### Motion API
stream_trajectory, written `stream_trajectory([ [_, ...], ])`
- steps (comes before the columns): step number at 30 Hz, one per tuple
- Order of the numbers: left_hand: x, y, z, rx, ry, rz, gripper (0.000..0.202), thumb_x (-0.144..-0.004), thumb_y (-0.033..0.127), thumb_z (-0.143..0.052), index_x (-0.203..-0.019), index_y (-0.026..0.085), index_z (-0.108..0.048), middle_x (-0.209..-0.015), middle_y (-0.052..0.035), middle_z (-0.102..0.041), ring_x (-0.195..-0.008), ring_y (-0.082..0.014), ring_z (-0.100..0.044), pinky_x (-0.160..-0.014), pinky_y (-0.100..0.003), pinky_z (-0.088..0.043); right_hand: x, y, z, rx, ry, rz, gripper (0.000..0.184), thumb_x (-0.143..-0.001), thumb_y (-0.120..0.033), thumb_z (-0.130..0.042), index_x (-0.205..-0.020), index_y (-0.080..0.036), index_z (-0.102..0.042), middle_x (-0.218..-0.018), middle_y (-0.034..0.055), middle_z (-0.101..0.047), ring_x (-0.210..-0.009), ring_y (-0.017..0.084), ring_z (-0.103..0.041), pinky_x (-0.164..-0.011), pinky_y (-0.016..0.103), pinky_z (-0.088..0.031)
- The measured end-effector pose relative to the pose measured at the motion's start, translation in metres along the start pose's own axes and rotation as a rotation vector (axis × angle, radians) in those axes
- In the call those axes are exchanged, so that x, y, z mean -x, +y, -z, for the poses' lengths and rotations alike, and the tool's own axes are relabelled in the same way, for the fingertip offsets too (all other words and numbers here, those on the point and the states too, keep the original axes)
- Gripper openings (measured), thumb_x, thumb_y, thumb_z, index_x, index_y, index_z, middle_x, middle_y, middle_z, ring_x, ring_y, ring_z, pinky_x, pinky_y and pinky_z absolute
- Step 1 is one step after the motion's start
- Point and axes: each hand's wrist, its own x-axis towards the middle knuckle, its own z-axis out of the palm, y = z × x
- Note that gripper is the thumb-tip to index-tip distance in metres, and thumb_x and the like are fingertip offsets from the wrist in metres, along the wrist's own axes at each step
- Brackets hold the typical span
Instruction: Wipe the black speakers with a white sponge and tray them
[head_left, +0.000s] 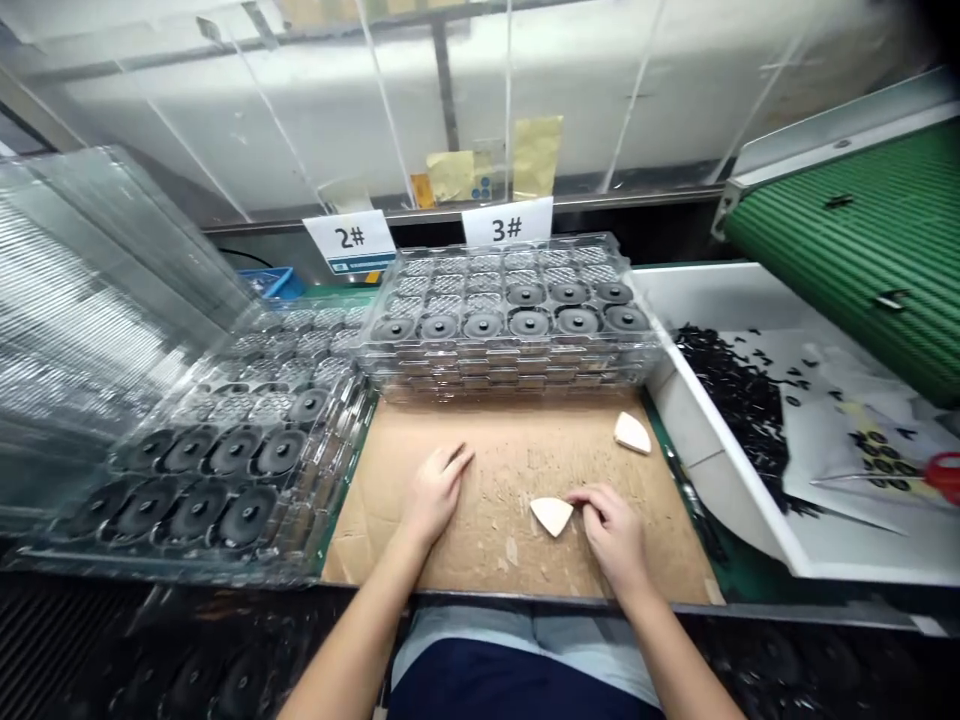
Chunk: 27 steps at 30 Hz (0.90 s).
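Observation:
My left hand (433,492) is over the cardboard sheet (491,430), thumb and fingers pinched on a small dark piece (456,453) whose kind I cannot make out. To the right, my right hand (613,532) has its fingers closed at the corner of a cream triangular sponge wedge (552,515). A dark spot shows at those fingertips, too small to name. A second cream wedge (632,433) lies on the cardboard, farther back and to the right.
Stacked clear trays (510,350) holding round black parts stand behind the cardboard. More such trays (225,440) are at left under a raised clear lid (112,270). At right, a white bin (720,480) contains small black pieces, beside red-handled scissors (943,476) and a green conveyor (862,230).

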Motion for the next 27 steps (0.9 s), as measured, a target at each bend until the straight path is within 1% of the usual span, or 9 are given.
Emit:
stream_trajectory([
  [1, 0.008, -0.005, -0.007, 0.017, -0.008, 0.005, 0.023, -0.086, 0.019, -0.048, -0.097, 0.024, -0.068, -0.109, -0.0084, -0.069, -0.106, -0.0248, -0.062, -0.093, -0.046, -0.051, -0.001, 0.0, 0.0, 0.01, -0.004, -0.002, 0.026, -0.094, -0.033, -0.049, -0.081, -0.014, -0.062, -0.083, 0.002, -0.064, -0.08, 0.013, -0.061, -0.075, 0.032, -0.05],
  [3, 0.017, -0.012, -0.013, 0.047, -0.008, 0.017, 0.024, -0.088, 0.018, -0.046, -0.099, 0.022, -0.067, -0.11, -0.009, -0.069, -0.108, -0.024, -0.062, -0.096, -0.049, -0.048, -0.002, -0.002, -0.001, 0.032, -0.01, -0.001, 0.026, -0.094, -0.033, -0.049, -0.081, -0.014, -0.062, -0.083, 0.0017, -0.064, -0.078, 0.013, -0.061, -0.074, 0.031, -0.051],
  [5, 0.018, -0.015, -0.013, 0.065, 0.001, 0.03, 0.021, -0.09, 0.02, -0.047, -0.098, 0.019, -0.066, -0.107, -0.0086, -0.069, -0.106, -0.0225, -0.062, -0.096, -0.05, -0.047, -0.004, -0.003, 0.0, 0.051, -0.007, 0.004, 0.026, -0.094, -0.028, -0.046, -0.08, -0.015, -0.062, -0.082, 0.0028, -0.064, -0.078, 0.013, -0.062, -0.073, 0.031, -0.051],
  [8, 0.017, -0.014, -0.009, 0.071, 0.006, 0.05, 0.019, -0.091, 0.028, -0.049, -0.095, 0.018, -0.065, -0.103, -0.0072, -0.069, -0.102, -0.02, -0.063, -0.093, -0.047, -0.049, -0.001, -0.006, 0.0, 0.086, 0.016, 0.007, 0.031, -0.093, -0.022, -0.037, -0.082, -0.017, -0.065, -0.085, 0.0064, -0.065, -0.079, 0.017, -0.063, -0.072, 0.031, -0.051],
  [11, 0.02, -0.013, -0.006, 0.048, 0.055, 0.114, 0.021, -0.091, 0.03, -0.048, -0.1, 0.019, -0.064, -0.107, -0.0075, -0.067, -0.102, -0.019, -0.062, -0.092, -0.044, -0.05, 0.009, -0.011, -0.003, 0.158, 0.043, -0.007, 0.031, -0.09, -0.032, -0.039, -0.095, -0.019, -0.066, -0.095, 0.0096, -0.065, -0.085, 0.023, -0.062, -0.073, 0.038, -0.05],
  [14, 0.025, -0.015, -0.005, -0.015, 0.148, 0.216, 0.026, -0.093, 0.028, -0.044, -0.112, 0.02, -0.059, -0.12, -0.0098, -0.061, -0.112, -0.0213, -0.057, -0.097, -0.046, -0.047, 0.023, -0.016, -0.011, 0.264, 0.042, -0.015, 0.04, -0.083, -0.047, -0.05, -0.111, -0.022, -0.063, -0.112, 0.0127, -0.061, -0.097, 0.033, -0.056, -0.078, 0.049, -0.044],
  [16, 0.026, -0.016, -0.006, -0.063, 0.163, 0.25, 0.027, -0.092, 0.028, -0.045, -0.115, 0.02, -0.057, -0.124, -0.0108, -0.057, -0.117, -0.0231, -0.053, -0.099, -0.048, -0.044, 0.03, -0.019, -0.016, 0.324, 0.028, -0.011, 0.046, -0.08, -0.051, -0.053, -0.116, -0.024, -0.061, -0.121, 0.0128, -0.058, -0.104, 0.037, -0.053, -0.082, 0.054, -0.039],
  [22, 0.023, -0.012, -0.014, -0.207, 0.047, 0.199, 0.025, -0.089, 0.029, -0.051, -0.112, 0.022, -0.06, -0.128, -0.0102, -0.054, -0.121, -0.0252, -0.048, -0.101, -0.051, -0.04, 0.033, -0.018, -0.02, 0.414, 0.018, -0.003, 0.037, -0.083, -0.046, -0.048, -0.108, -0.024, -0.064, -0.119, 0.0117, -0.058, -0.104, 0.034, -0.051, -0.082, 0.051, -0.039],
  [27, 0.022, -0.007, -0.013, -0.317, -0.011, 0.185, 0.028, -0.09, 0.028, -0.05, -0.117, 0.022, -0.057, -0.131, -0.01, -0.052, -0.122, -0.0257, -0.047, -0.101, -0.052, -0.039, 0.033, -0.018, -0.02, 0.444, -0.014, -0.008, 0.037, -0.084, -0.043, -0.048, -0.113, -0.024, -0.061, -0.124, 0.0111, -0.055, -0.109, 0.033, -0.048, -0.087, 0.051, -0.038],
])
